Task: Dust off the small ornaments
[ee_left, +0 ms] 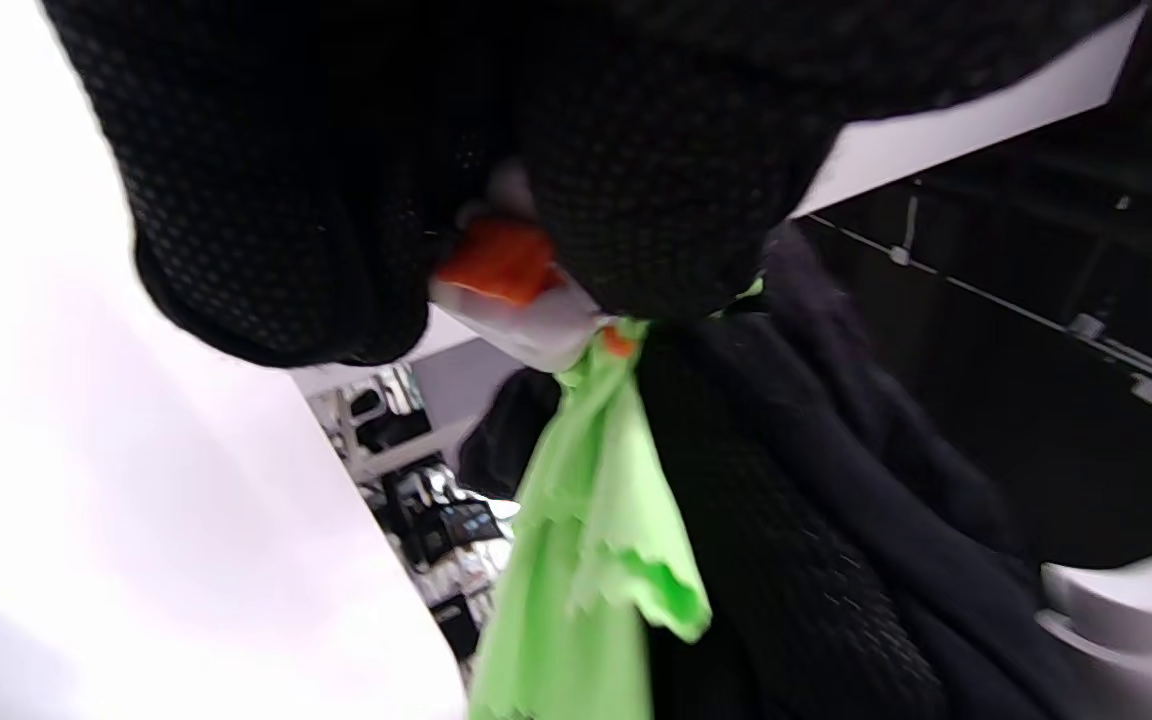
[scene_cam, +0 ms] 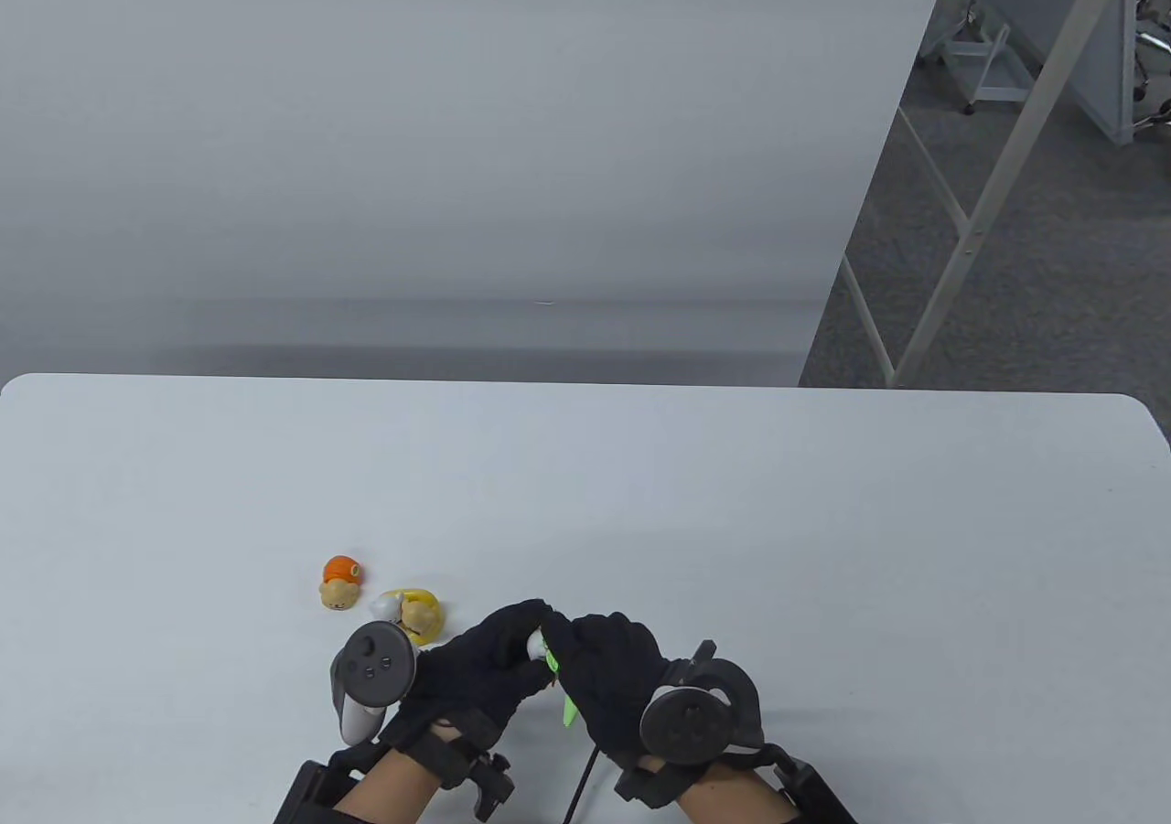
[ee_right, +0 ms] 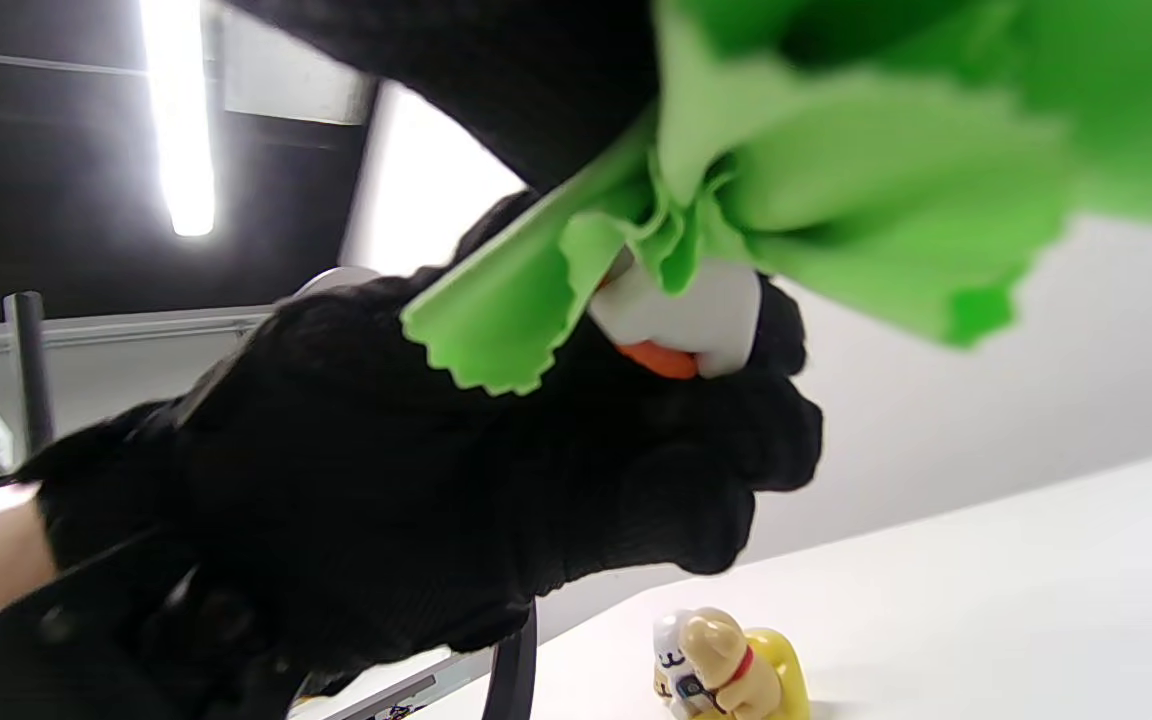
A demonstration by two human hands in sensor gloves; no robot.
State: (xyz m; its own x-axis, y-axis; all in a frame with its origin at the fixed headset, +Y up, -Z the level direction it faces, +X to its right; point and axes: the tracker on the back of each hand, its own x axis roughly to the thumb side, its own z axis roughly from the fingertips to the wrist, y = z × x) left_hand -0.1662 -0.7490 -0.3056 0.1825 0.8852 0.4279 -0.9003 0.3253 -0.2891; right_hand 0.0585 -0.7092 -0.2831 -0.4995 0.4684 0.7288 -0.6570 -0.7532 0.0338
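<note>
My left hand grips a small white and orange ornament above the table's front edge; it shows in the left wrist view and the right wrist view. My right hand holds a green cloth and presses it against that ornament; the cloth also shows in the left wrist view and the right wrist view. A tan figure with an orange cap and a yellow ornament with a tan dog stand on the table left of my hands. The yellow ornament shows in the right wrist view.
The white table stretches far to the back and right. A second white tabletop lies behind it. A metal frame leg stands on the carpet at the right.
</note>
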